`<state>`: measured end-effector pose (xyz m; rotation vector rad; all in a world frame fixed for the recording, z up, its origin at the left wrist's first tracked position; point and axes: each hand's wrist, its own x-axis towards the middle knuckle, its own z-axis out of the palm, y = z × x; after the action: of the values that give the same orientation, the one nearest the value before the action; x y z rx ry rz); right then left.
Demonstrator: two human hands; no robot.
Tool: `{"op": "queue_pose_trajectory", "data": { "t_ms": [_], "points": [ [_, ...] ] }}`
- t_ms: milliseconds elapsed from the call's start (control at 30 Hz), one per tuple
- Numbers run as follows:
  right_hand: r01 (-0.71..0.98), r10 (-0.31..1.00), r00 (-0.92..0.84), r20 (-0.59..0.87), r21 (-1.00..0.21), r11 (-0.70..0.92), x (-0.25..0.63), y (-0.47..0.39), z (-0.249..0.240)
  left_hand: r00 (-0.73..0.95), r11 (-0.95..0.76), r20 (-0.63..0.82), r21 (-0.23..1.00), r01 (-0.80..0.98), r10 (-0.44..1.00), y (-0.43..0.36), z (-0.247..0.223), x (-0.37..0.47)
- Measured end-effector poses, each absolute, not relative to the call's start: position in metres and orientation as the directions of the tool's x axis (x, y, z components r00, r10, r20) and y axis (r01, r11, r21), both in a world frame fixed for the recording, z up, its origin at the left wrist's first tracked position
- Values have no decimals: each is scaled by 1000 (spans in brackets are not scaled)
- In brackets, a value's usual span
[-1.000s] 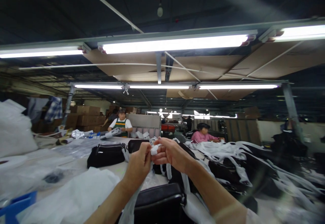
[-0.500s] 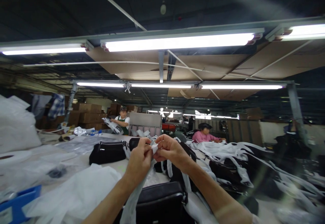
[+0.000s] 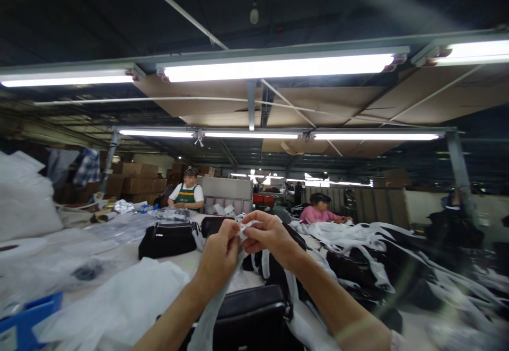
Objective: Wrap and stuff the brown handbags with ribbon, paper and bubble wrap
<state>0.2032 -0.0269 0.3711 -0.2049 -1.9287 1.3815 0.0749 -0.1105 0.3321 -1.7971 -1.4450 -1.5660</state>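
Note:
My left hand point(image 3: 218, 253) is closed, its thumb and fingertips pinching a soft white wrapping strip point(image 3: 210, 311). Opposite it, my right hand point(image 3: 271, 237) pinches the same strip at its upper end, the two sets of fingertips almost touching. From between the hands the strip hangs down past the left side of a black bag point(image 3: 250, 311), which lies below my wrists. Whether a strap runs inside the wrapping, I cannot tell. Another black bag point(image 3: 167, 239) with a zip sits just left of my hands.
White sheets point(image 3: 115, 303) and a blue holder point(image 3: 34, 319) cover the left of the table. More black bags with white-wrapped straps point(image 3: 358, 234) are heaped on the right. Across the table are a person in a green apron point(image 3: 186, 194) and a person in pink point(image 3: 318, 213).
My fingertips have shifted slightly on the strip, and less of its white end shows between them. The person in the apron has lowered the clear bag to the table.

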Motion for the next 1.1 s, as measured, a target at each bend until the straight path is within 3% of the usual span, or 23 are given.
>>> {"op": "queue_pose_trajectory", "data": {
  "t_ms": [267,467,633,800,967,1100],
  "points": [
    [-264,513,-709,484,-856,444,203,-31,373,-135,-481,884,365,797,447,-115,329,77],
    [-165,524,-754,396,-886,433,211,-31,379,-128,-494,834,434,754,537,-118,329,80],
    [-84,483,-769,418,-816,572,208,-23,388,-17,-470,853,304,829,521,-115,332,76],
    [-165,406,-691,597,-678,716,204,-22,398,-12,-417,866,252,873,500,-112,342,70],
    [-251,390,-530,753,-579,776,198,-20,408,69,-370,847,155,916,527,-113,360,68],
    [-250,413,-519,748,-595,764,195,-17,412,122,-359,820,107,927,559,-121,373,74]
  ]
}}
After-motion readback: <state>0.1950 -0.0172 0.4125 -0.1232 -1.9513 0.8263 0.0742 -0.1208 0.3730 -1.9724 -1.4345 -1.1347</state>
